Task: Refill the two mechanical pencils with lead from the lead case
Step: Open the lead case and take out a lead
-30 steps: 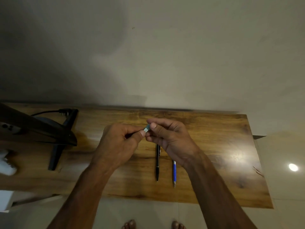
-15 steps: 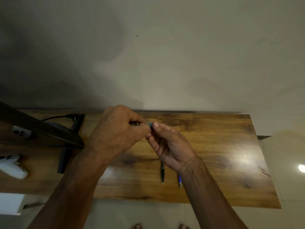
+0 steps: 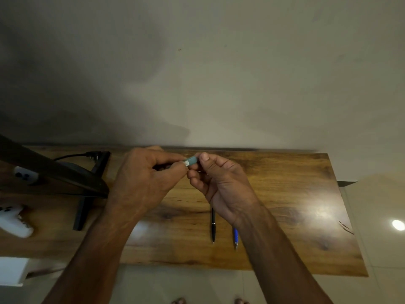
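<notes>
Leftward, the brown wooden table [image 3: 295, 194] is being shared by a black monitor stand [image 3: 87, 194] and a white game controller [image 3: 13, 222]. A black mechanical pencil [image 3: 213, 224] and a blue mechanical pencil [image 3: 235, 235] are being partly hidden by the right hand [image 3: 221, 183]. Above the table, the small teal plastic lead case [image 3: 191, 161] is being pinched by the curled left hand [image 3: 144, 178] and the right; its white label is unreadable.

You faced a glossy wooden table [image 3: 285, 189] set against a plain pale wall [image 3: 219, 73] — a soft glare [image 3: 322, 210] lay on the table's right end. Pale floor tiles [image 3: 382, 255] to the right held another bright spot [image 3: 397, 224] — a dark stand [image 3: 82, 213] stood at left.
</notes>
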